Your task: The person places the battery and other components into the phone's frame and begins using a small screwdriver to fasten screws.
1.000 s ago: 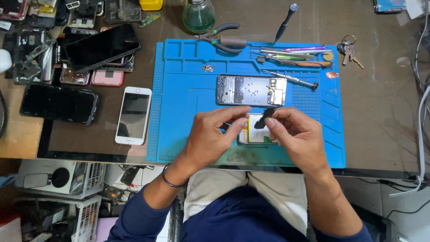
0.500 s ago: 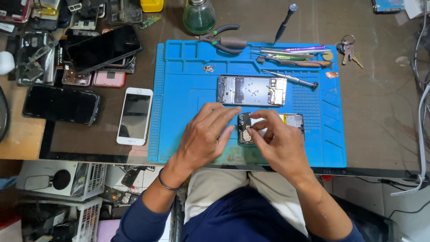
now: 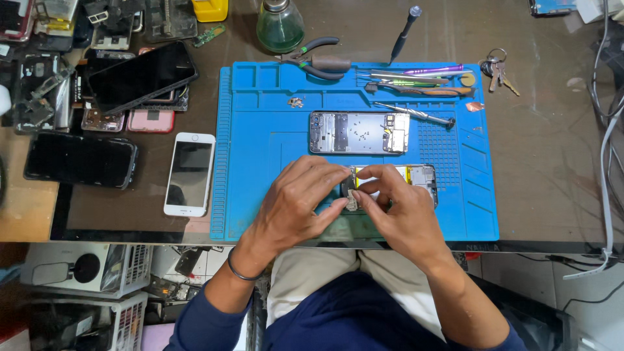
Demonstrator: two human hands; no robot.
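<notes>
A blue repair mat [image 3: 260, 195] covers the cluttered brown desk. On it, the left hand [image 3: 296, 208] and right hand [image 3: 396, 214] pinch a small part [image 3: 351, 200] over an opened phone [image 3: 416, 179], just below a bare phone frame [image 3: 359, 132].

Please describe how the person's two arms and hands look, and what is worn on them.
Both hands are bare, without gloves. The left hand has a thin dark bangle at the wrist. The right hand shows no ring or watch. Both arms have dark blue sleeves pushed up, leaving the forearms uncovered.
</notes>
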